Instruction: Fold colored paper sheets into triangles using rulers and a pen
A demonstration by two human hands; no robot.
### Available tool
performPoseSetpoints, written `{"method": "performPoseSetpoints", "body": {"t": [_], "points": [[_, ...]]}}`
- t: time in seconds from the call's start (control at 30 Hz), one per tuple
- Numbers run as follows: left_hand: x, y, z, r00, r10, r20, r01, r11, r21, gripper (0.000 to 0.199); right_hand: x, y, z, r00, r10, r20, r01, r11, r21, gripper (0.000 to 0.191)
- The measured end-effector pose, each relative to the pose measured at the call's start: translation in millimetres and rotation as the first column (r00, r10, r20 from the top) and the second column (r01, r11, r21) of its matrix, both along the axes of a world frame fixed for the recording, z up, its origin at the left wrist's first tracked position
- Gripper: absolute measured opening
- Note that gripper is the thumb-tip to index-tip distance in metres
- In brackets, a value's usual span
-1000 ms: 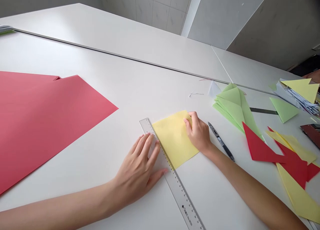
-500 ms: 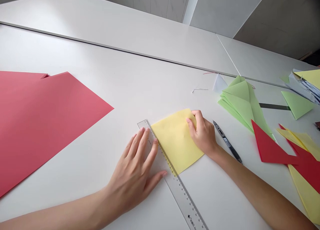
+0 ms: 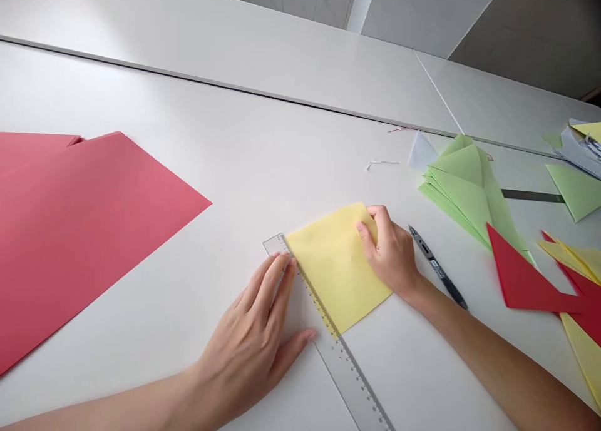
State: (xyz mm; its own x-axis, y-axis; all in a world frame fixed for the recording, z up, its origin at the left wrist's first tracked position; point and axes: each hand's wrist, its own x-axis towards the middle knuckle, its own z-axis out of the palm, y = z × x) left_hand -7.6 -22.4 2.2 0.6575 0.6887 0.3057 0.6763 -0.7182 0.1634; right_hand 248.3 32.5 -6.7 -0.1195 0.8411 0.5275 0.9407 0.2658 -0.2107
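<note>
My left hand [image 3: 256, 331] lies over a clear plastic ruler [image 3: 345, 362], its fingers stretched out and the fingertips resting near the ruler's upper end. The thumb is spread apart and touches the ruler's left edge lower down. Along the ruler's right edge lies a square sheet of yellow paper [image 3: 323, 262], its left side against the graduations. My right hand [image 3: 392, 249] pinches the paper's upper right corner between thumb and fingers; part of those fingers is hidden behind the sheet. Just right of that hand is a black pen [image 3: 439, 268] on the table.
A big red paper sheet [image 3: 94, 231] covers the left of the white table [image 3: 235, 156]. Stacked green folded papers [image 3: 464, 174], red paper pieces [image 3: 526, 274] and yellow strips [image 3: 575, 259] lie to the right. White thread [image 3: 382, 163] and a white paper triangle [image 3: 421, 151] sit farther back.
My left fingers have drawn closer together and sit slightly lower on the ruler. My right hand still pinches the same paper corner. The view has shifted a little.
</note>
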Motion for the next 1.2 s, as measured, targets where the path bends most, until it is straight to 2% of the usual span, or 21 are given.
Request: {"method": "performPoseSetpoints", "body": {"t": [0.3, 0.47, 1.2], "points": [[2.3, -1.4, 1.8, 1.000, -0.010, -0.011, 0.010, 1.000, 0.022, 0.072, -1.4, 0.0, 0.7, 0.999, -0.031, -0.024, 0.030, 0.999, -0.037, 0.006], [3.0, 1.6, 3.9, 1.000, -0.018, 0.005, 0.018, 1.000, -0.021, 0.067, -1.9, 0.0, 1.1, 0.999, -0.028, -0.025, 0.027, 0.999, -0.035, 0.005], [1.1, 3.4, 2.0, 1.000, 0.022, -0.013, -0.021, 1.000, 0.007, 0.068, -0.5, 0.6, 0.3, 1.000, -0.014, -0.024, 0.013, 1.000, -0.021, 0.003]]}}
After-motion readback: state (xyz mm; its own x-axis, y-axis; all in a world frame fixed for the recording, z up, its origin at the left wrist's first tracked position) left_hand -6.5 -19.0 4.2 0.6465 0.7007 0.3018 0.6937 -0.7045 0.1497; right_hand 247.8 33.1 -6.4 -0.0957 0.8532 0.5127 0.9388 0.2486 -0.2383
